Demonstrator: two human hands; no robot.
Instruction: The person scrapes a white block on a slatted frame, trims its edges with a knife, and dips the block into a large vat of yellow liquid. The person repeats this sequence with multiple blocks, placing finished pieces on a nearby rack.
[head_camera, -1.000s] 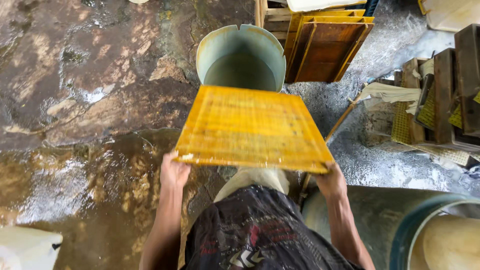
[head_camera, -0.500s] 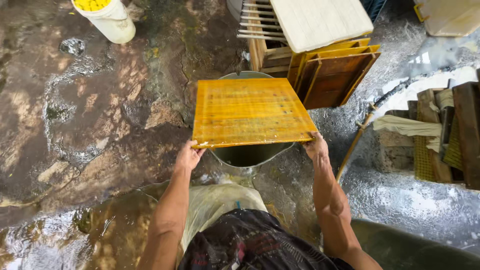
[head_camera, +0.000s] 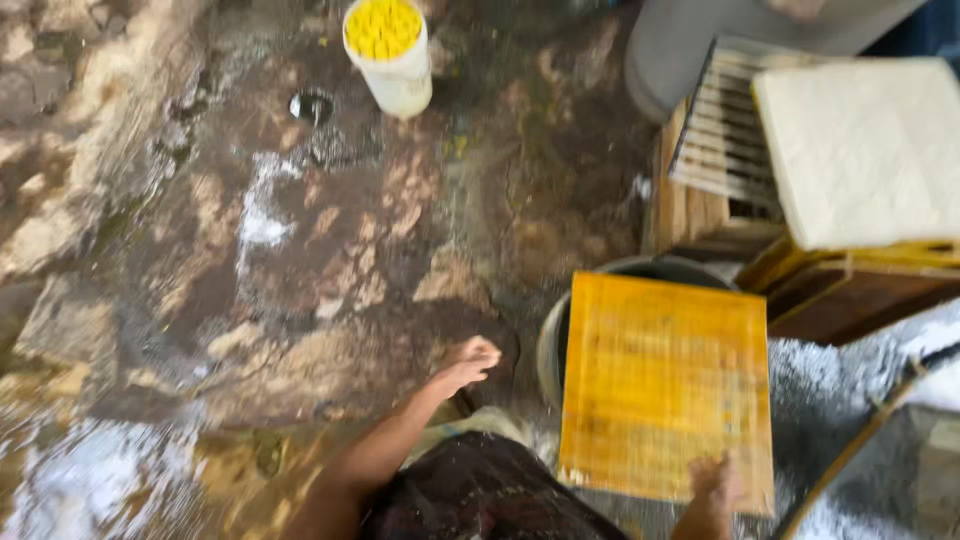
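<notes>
At the left of the frame the wet stone floor (head_camera: 250, 260) is brown and shiny, and more of it shows now than a moment ago. At the top, left of the middle, stands a white bucket (head_camera: 390, 55) full of yellow stuff; it sat in the far upper left corner before.

Lower down, near the middle, is the left hand (head_camera: 468, 362). A moment ago it held the left edge of the yellow board. Now it has let go and hangs free over the floor. Its fingers are curled in loosely and hold nothing. The arm runs up from the bottom of the frame, bent a little.

To the right of it is the yellow board (head_camera: 665, 385), in the lower right part of the frame. It lies flat over a grey tub (head_camera: 560, 335). The right hand (head_camera: 718, 482) grips its bottom edge, and only this hand holds it now.

At the upper right a thick white slab (head_camera: 865, 150) lies on wooden frames (head_camera: 720, 140).
</notes>
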